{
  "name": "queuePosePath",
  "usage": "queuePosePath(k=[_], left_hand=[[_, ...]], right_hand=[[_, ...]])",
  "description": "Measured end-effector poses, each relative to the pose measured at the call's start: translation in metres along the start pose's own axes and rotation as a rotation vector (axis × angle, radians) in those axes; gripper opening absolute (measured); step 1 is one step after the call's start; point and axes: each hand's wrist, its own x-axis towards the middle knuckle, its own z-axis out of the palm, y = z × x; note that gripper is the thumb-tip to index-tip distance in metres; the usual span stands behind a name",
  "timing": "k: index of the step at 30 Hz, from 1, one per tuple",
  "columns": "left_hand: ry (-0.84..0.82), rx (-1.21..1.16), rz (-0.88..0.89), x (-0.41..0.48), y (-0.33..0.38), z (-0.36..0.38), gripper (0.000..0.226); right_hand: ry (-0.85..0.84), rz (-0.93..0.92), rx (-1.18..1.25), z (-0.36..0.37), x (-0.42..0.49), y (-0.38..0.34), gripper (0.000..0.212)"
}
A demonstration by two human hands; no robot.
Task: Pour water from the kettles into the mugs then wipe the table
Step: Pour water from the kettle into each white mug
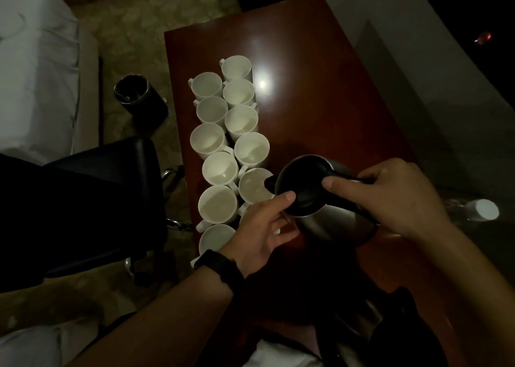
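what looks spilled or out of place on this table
Nothing stands out. The kettle is tilted as if to pour, the right hand holding it, its spout over a mug. No spill shows on the table, though the light is dim. The other mugs sit in slightly uneven rows.

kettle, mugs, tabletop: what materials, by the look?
Kettle: likely stainless steel body, soft grey metallic sheen; lid looks like matte black plastic.
Mugs: probably glazed white ceramic, smooth and glossy.
Table: reddish-brown wood or veneer, high-gloss finish; it shows a sharp light glare.
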Motion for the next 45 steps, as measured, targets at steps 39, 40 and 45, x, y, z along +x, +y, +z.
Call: queuePosePath(k=[39, 40, 45], left_hand=[[-0.083, 0.022, 0.036, -0.006, -0.005, -0.007, 0.035], [-0.079, 0.021, 0.036, -0.006, -0.004, -0.007, 0.035], [-0.057, 0.014, 0.040, -0.006, -0.002, -0.008, 0.045]], right_hand=[[-0.031, 0.036, -0.035, 0.001, -0.008, -0.013, 0.079], [-0.030, 0.032, -0.034, 0.001, -0.008, -0.013, 0.076], [-0.023, 0.014, -0.044, 0.003, -0.008, -0.015, 0.073]])
